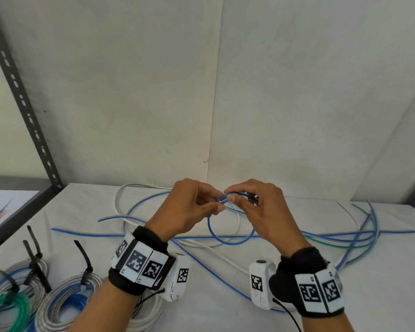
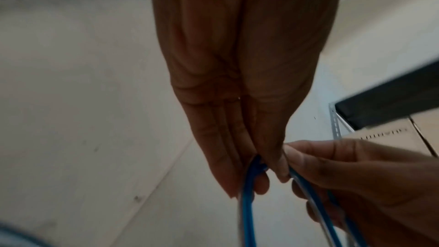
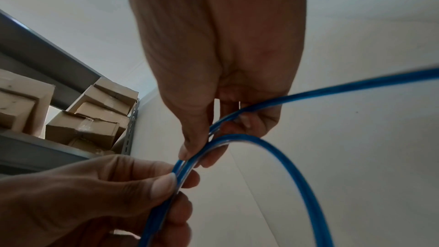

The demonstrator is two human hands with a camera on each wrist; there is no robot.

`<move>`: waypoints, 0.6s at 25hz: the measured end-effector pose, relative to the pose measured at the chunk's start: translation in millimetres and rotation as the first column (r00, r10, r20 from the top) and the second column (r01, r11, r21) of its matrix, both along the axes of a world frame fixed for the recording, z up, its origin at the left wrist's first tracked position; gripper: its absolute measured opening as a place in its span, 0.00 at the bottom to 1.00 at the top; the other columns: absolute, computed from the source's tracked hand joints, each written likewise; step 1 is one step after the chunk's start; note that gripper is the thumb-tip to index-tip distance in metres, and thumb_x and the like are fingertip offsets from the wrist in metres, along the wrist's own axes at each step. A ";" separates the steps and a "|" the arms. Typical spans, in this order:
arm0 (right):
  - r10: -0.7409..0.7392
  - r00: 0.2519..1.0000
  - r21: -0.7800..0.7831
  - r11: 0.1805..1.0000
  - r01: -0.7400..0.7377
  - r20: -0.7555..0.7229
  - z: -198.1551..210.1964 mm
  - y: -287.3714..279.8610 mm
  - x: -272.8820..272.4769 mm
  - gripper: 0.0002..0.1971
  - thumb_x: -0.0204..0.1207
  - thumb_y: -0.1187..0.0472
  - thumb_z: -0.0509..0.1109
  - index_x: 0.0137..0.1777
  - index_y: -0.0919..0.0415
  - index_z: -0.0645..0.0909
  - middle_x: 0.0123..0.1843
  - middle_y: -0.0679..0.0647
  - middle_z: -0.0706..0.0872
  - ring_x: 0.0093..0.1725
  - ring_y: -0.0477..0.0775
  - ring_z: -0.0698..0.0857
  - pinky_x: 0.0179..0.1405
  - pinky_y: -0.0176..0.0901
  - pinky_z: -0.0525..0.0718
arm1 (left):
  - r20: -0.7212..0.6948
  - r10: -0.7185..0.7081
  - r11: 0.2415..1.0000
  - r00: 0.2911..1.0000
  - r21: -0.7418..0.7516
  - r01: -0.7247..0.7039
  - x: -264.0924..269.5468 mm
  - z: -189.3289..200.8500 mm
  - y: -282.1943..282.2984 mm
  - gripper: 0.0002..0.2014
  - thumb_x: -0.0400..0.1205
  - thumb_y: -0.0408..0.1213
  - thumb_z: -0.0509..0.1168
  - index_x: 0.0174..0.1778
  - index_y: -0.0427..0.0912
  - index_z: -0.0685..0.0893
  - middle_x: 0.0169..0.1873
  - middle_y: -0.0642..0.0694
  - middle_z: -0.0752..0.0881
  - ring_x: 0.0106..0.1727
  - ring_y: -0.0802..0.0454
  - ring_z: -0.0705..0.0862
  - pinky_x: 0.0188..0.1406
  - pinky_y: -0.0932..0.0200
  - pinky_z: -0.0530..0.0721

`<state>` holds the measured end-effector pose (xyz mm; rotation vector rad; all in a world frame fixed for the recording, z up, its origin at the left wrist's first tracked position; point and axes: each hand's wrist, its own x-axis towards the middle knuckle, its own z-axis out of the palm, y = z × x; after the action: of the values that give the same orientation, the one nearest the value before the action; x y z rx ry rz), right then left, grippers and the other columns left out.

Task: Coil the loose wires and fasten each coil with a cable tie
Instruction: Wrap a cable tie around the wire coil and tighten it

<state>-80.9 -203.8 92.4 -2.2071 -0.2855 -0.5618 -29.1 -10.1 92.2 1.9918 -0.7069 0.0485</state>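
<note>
Both hands are raised above the table, pinching the top of a small loop of blue wire [image 1: 230, 239]. My left hand [image 1: 217, 204] pinches the blue wire [image 2: 247, 209] between thumb and fingers where its strands cross. My right hand [image 1: 240, 200] grips the same blue wire [image 3: 273, 144] just to the right, fingers curled over it. The loop hangs below the hands and the wire's tail runs off to the right. Loose blue, white and green wires [image 1: 340, 238] lie spread over the table behind and below.
Finished coils [image 1: 65, 295] bound with black cable ties [image 1: 85, 259] lie at the front left, one green [image 1: 7, 307]. A white coil [image 1: 151, 310] lies under my left wrist. A grey slotted rack post [image 1: 22, 101] stands left. Cardboard boxes [image 3: 95, 115] sit on shelving.
</note>
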 end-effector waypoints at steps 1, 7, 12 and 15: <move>0.001 1.000 0.010 1.000 -0.001 0.001 -0.1 0.6 0.0 0.06 0.81 0.58 0.75 0.52 0.49 0.93 0.47 0.41 0.91 0.48 0.41 0.85 0.44 0.28 0.77 | -0.046 -0.010 1.000 0.999 -0.021 0.009 -1.6 1.1 0.5 0.06 0.78 0.35 0.78 0.50 0.45 0.94 0.35 0.48 0.93 0.39 0.55 0.92 0.47 0.54 0.92; -0.015 0.999 0.132 0.991 0.008 0.052 -3.1 5.0 1.2 0.05 0.80 0.55 0.76 0.52 0.48 0.93 0.49 0.40 0.92 0.49 0.45 0.87 0.43 0.32 0.78 | -0.045 -0.019 0.995 0.999 -0.096 0.015 -1.3 10.0 10.9 0.06 0.78 0.34 0.78 0.51 0.43 0.94 0.34 0.46 0.93 0.38 0.50 0.93 0.44 0.57 0.92; -0.174 0.971 0.435 0.896 0.085 0.167 0.0 5.6 2.3 0.04 0.81 0.59 0.76 0.52 0.53 0.92 0.49 0.44 0.93 0.46 0.40 0.86 0.43 0.28 0.79 | -0.026 0.000 0.971 1.000 -0.238 -0.006 2.3 17.2 20.1 0.08 0.78 0.34 0.77 0.52 0.40 0.94 0.34 0.45 0.93 0.37 0.50 0.92 0.44 0.59 0.90; -0.298 0.939 0.621 0.773 0.132 0.172 -4.5 6.0 6.1 0.05 0.81 0.59 0.75 0.50 0.48 0.91 0.48 0.43 0.94 0.44 0.42 0.85 0.44 0.28 0.80 | -0.031 0.008 0.962 0.999 -0.274 -0.017 6.5 14.7 24.3 0.08 0.79 0.32 0.77 0.53 0.40 0.93 0.37 0.44 0.94 0.40 0.47 0.93 0.46 0.55 0.92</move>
<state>-74.8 -197.8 87.9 -1.5430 0.0281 -0.9349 -22.6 14.3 106.9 1.7275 -0.6321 0.1184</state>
